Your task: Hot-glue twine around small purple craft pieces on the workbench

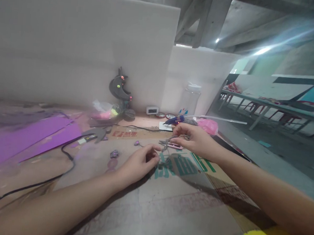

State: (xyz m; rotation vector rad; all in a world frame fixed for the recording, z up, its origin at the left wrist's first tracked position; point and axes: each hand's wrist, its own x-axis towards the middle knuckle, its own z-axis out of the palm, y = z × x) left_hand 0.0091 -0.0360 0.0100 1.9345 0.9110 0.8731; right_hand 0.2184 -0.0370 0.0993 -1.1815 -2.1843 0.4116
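A thin grey cord (165,155) runs in a loose loop between my two hands, just above the cardboard. My left hand (140,161) has its fingers curled and pinches the lower end of the cord. Higher and to the right, my right hand (190,136) pinches the other end between thumb and fingers. Behind the cord lie small pink-handled scissors (175,146). To the left of my left hand sit a small grey-and-purple piece (114,154) and a smaller purple piece (136,143). Beyond my right hand rests a blue glue gun (175,120) with a clear stick in it.
A cardboard sheet (140,206) covers the table. At the back stand a grey crescent-moon ornament (118,88), a small digital clock (152,110) and a clear bottle (189,100). Purple sheets (37,137) and a black cable (36,183) lie left. Pink plastic (208,126) lies right.
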